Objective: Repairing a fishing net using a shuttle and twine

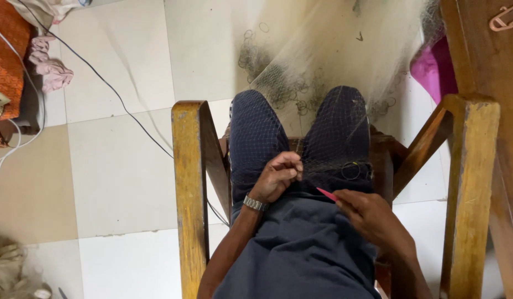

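- Nylon-fine fishing net (323,66) drapes over your knees and runs out across the tiled floor (118,166)
- Your left hand (277,176) is pinched shut on a bunch of mesh at your lap
- Your right hand (372,218) grips a pink netting needle (326,194), tip aimed at that pinch, just beside the fingers but not touching
- Mesh could snag on your wristwatch (255,203) or the wooden chair arm (190,182), I judge, if you tug
- Slack grip may let the held mesh slip

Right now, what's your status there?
Left hand pinching net on lap. Right hand holding pink needle. Net draped over knees, chair arms either side.
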